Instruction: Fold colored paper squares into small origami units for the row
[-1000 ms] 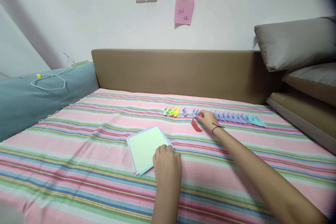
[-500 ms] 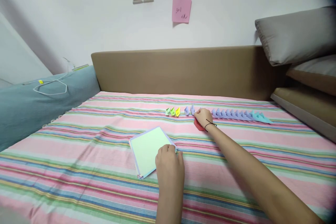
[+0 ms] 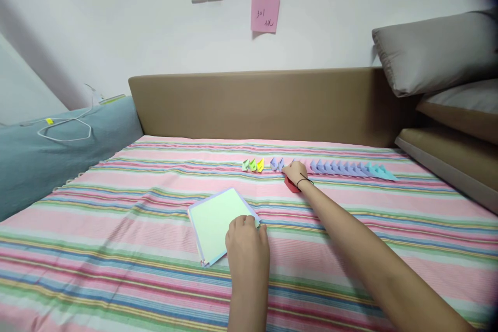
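The second lilac boat (image 3: 280, 164) now stands closer to the first lilac boat (image 3: 274, 164) than one second earlier. Right hand (image 3: 295, 172): fingers bunched, just right of the second lilac boat; grip not discernible. Left hand (image 3: 248, 236): loosely curled at the paper stack (image 3: 213, 218); grip hidden.

Thin blk cord b'let (image 3: 305, 180), R wrist (image 3: 306, 190)

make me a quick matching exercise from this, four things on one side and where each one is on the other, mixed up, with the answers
Things
1. pink note
2. red folded paper
3. pale green sheet
4. yellow boat

Places
A. partly covered by the left hand
B. beside the bright green boat
C. on the wall
D. partly hidden by the right hand

Pairs: 1-C, 2-D, 3-A, 4-B
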A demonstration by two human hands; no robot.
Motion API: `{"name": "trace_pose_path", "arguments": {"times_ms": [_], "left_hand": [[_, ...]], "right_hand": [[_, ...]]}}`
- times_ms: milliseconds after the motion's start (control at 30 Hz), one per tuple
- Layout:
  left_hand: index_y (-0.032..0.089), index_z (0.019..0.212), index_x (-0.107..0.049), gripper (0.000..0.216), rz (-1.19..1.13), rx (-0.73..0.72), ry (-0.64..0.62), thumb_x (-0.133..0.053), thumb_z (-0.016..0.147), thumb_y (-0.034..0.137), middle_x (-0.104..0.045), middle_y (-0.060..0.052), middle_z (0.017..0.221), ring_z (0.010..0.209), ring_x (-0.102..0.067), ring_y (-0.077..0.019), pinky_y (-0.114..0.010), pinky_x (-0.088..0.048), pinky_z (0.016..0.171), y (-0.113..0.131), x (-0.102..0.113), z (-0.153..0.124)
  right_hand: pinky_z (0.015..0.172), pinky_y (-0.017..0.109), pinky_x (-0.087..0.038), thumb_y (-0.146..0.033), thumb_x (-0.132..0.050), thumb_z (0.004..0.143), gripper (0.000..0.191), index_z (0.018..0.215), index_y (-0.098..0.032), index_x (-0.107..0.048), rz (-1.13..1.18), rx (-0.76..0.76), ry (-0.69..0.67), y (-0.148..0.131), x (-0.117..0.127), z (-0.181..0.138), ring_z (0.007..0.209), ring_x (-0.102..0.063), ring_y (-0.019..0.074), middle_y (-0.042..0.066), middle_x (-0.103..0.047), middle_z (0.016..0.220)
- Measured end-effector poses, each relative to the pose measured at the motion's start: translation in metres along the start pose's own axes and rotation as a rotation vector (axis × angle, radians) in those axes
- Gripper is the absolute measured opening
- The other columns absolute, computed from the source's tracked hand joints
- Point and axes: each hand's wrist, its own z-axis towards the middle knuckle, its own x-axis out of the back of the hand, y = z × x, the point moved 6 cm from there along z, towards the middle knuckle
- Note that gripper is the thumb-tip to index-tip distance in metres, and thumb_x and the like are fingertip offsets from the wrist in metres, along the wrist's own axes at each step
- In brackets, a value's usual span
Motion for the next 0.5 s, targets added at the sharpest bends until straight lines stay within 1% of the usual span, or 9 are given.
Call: {"name": "trace_pose_path", "arguments": {"times_ms": [100, 167, 300, 367, 433, 500], "left_hand": [[0.015, 0.097, -0.066, 0.025, 0.007, -0.009, 0.007, -0.046, 0.087, 0.026, -0.066, -0.011, 0.105, 0.102, -0.056, -0.0275, -0.039, -0.042, 0.086, 0.0, 0.0, 0.0], [0.015, 0.097, -0.066, 0.026, 0.01, -0.014, 0.008, -0.045, 0.088, 0.026, -0.066, -0.011, 0.105, 0.102, -0.056, -0.0274, -0.038, -0.042, 0.086, 0.0, 0.0, 0.0], [0.015, 0.098, -0.066, 0.027, 0.007, -0.016, 0.001, -0.044, 0.088, 0.027, -0.065, -0.011, 0.105, 0.102, -0.056, -0.0272, -0.038, -0.042, 0.086, 0.0, -0.001, 0.001], [0.015, 0.097, -0.066, 0.025, 0.009, -0.012, 0.019, -0.046, 0.088, 0.026, -0.066, -0.011, 0.104, 0.101, -0.057, -0.027, -0.037, -0.042, 0.086, 0.001, -0.001, 0.001], [0.015, 0.096, -0.067, 0.024, 0.017, -0.004, 0.05, -0.047, 0.087, 0.025, -0.066, -0.011, 0.103, 0.1, -0.057, -0.0267, -0.037, -0.042, 0.085, 0.002, 0.0, 0.001], [0.015, 0.095, -0.067, 0.023, 0.025, 0.004, 0.068, -0.047, 0.087, 0.024, -0.066, -0.011, 0.103, 0.1, -0.057, -0.0263, -0.036, -0.042, 0.086, 0.002, 0.0, 0.001]], "right_hand": [[0.078, 0.037, -0.053, -0.033, -0.058, 0.09, 0.029, 0.112, -0.014, -0.059, 0.011, 0.03, 0.024, 0.0, 0.002, 0.0, 0.093, -0.062, 0.0197, 0.007, -0.061, 0.111], [0.078, 0.036, -0.053, -0.033, -0.058, 0.09, 0.028, 0.111, -0.014, -0.06, 0.016, 0.055, 0.052, 0.004, 0.007, -0.001, 0.092, -0.062, 0.0192, 0.007, -0.061, 0.11], [0.081, 0.038, -0.052, -0.033, -0.055, 0.091, 0.025, 0.109, -0.015, -0.06, -0.006, 0.08, 0.143, 0.025, 0.029, -0.007, 0.095, -0.061, 0.0187, 0.007, -0.061, 0.11], [0.083, 0.04, -0.051, -0.033, -0.054, 0.092, 0.025, 0.108, -0.015, -0.06, -0.024, 0.095, 0.178, 0.036, 0.041, -0.011, 0.097, -0.061, 0.0192, 0.007, -0.061, 0.11], [0.084, 0.04, -0.05, -0.033, -0.055, 0.092, 0.024, 0.106, -0.015, -0.061, -0.037, 0.124, 0.185, 0.044, 0.046, -0.015, 0.097, -0.06, 0.0192, 0.007, -0.062, 0.109], [0.084, 0.04, -0.051, -0.033, -0.056, 0.091, 0.024, 0.105, -0.014, -0.061, -0.044, 0.153, 0.167, 0.048, 0.045, -0.017, 0.096, -0.061, 0.0189, 0.007, -0.062, 0.107]]}}
